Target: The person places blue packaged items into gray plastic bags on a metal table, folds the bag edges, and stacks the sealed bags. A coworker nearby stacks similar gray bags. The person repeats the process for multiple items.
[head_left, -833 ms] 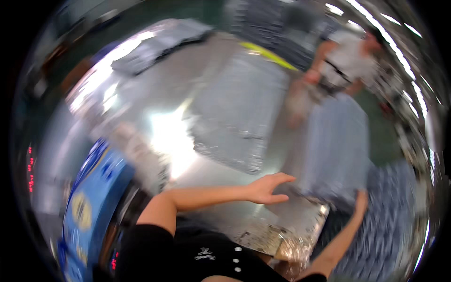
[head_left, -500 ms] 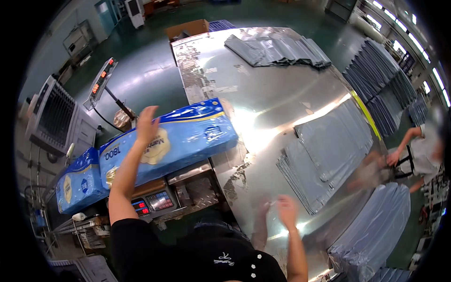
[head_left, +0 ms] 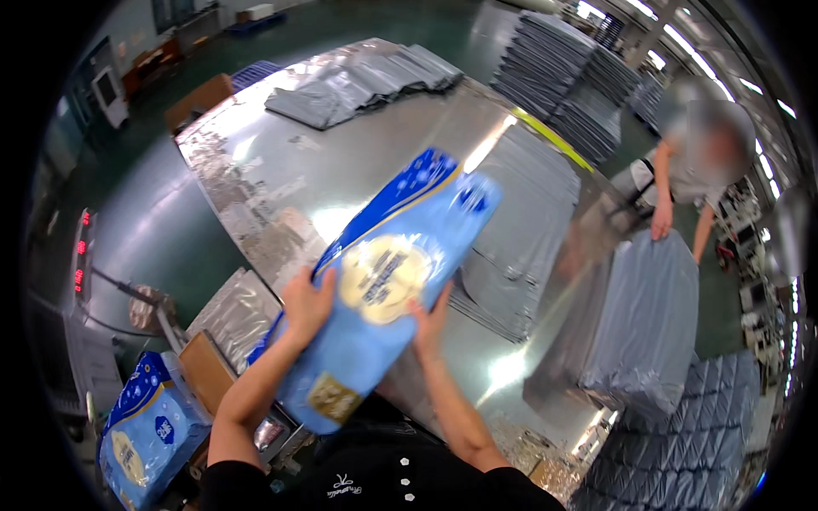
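Observation:
Between both hands I hold a long blue plastic-wrapped pack, tilted, its far end over the metal table. It has a dark blue band and a cream-coloured label. My left hand grips its left side, and my right hand is pressed to its right side. Beyond the pack lie flat grey plastic bags, partly covered by it. A second blue pack sits at the lower left, beside a brown board.
Folded grey bags lie at the table's far end. A co-worker at the right has hands on a wrapped grey bundle. More bundles are stacked at the lower right. A red-digit display stands on a pole at the left.
The long pack has come off the scale and swung right, over the table. My right hand has moved from above the table onto it. The co-worker now touches the grey bundle.

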Demonstrator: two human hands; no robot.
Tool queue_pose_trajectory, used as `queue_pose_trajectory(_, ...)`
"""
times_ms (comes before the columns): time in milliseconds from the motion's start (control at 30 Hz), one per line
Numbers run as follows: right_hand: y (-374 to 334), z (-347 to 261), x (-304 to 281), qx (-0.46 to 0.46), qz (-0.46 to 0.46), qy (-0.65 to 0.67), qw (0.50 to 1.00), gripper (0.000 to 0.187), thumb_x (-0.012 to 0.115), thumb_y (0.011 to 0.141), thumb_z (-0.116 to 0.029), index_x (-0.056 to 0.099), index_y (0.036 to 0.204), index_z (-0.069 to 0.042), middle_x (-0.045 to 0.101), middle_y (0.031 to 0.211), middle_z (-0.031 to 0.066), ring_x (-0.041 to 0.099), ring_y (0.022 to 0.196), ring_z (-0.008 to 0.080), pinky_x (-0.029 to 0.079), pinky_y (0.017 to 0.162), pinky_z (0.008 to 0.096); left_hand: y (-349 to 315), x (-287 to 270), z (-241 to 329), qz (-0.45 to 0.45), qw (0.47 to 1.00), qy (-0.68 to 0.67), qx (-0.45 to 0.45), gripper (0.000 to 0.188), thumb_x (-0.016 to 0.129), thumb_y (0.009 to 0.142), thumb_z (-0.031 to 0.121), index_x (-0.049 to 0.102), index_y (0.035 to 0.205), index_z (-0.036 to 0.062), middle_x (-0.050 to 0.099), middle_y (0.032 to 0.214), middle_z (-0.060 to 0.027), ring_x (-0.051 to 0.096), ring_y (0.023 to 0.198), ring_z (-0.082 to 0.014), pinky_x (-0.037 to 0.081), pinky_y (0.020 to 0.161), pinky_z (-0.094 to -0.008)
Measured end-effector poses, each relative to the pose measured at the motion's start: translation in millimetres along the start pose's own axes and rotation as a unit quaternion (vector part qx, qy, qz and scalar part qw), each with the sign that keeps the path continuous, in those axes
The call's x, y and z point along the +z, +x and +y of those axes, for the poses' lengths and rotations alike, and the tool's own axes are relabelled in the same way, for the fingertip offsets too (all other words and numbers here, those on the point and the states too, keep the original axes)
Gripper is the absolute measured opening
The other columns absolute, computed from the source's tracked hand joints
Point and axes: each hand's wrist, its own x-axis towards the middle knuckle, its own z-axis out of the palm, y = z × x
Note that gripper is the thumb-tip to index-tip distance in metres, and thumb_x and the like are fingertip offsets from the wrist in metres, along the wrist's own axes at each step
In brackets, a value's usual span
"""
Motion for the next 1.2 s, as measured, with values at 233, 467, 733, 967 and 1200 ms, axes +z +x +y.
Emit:
queue_pose_trajectory(233,6,-224,-188,-0.109,0.057,-0.335,0.934,0.115,0.08,0.061,-0.043,0.021,0.151,-0.005,0.032,0.149,0.0211,0.034,0.137,0.0304,0.024,0.113,0.0378,-72,111,152,-0.447,0.84,-0.211,0.222,0.036,0.051,0.094,0.038,0.057,0.088,0.0029,0.063,0.075,-0.0255,0.061,0.077,-0.0453,0.047,0.066,-0.0538)
queue_pose_trajectory(467,-109,-157,-318,0.195,0.073,-0.695,0.689,0.118,0.082,0.058,-0.043,0.017,0.153,-0.018,0.043,0.123,0.0278,0.05,0.111,0.0446,0.043,0.093,0.0469,66,300,169,-0.302,0.822,-0.03,0.481,0.025,0.061,0.077,0.015,0.063,0.1,0.0068,0.062,0.099,-0.0158,0.06,0.095,-0.0345,0.051,0.081,-0.0432)
queue_pose_trajectory(733,-72,-159,-299,0.28,0.121,-0.679,0.668,0.115,0.083,0.053,-0.039,0.022,0.149,-0.02,0.041,0.122,0.0238,0.051,0.107,0.0426,0.046,0.089,0.0454,137,421,127,-0.252,0.687,0.241,0.637,0.02,0.061,0.079,0.017,0.059,0.097,0.0096,0.059,0.092,-0.0068,0.06,0.089,-0.0234,0.05,0.074,-0.0346)
queue_pose_trajectory(967,-78,-183,-357,0.215,0.136,-0.5,0.828,0.109,0.079,0.054,-0.028,0.03,0.15,-0.012,0.051,0.125,0.0167,0.05,0.121,0.03,0.039,0.102,0.036,58,365,138,-0.334,0.537,0.108,0.767,0.02,0.06,0.079,0.024,0.057,0.092,0.009,0.056,0.089,-0.0067,0.058,0.083,-0.022,0.047,0.067,-0.0353)
queue_pose_trajectory(1200,-126,-222,-377,0.247,0.177,-0.112,0.946,0.115,0.073,0.051,-0.034,0.024,0.15,0.0,0.037,0.147,0.0184,0.038,0.135,0.0287,0.027,0.113,0.035,54,351,140,-0.356,0.666,0.135,0.642,0.034,0.064,0.077,0.03,0.058,0.099,0.0063,0.056,0.099,-0.011,0.06,0.085,-0.0263,0.05,0.075,-0.0382)
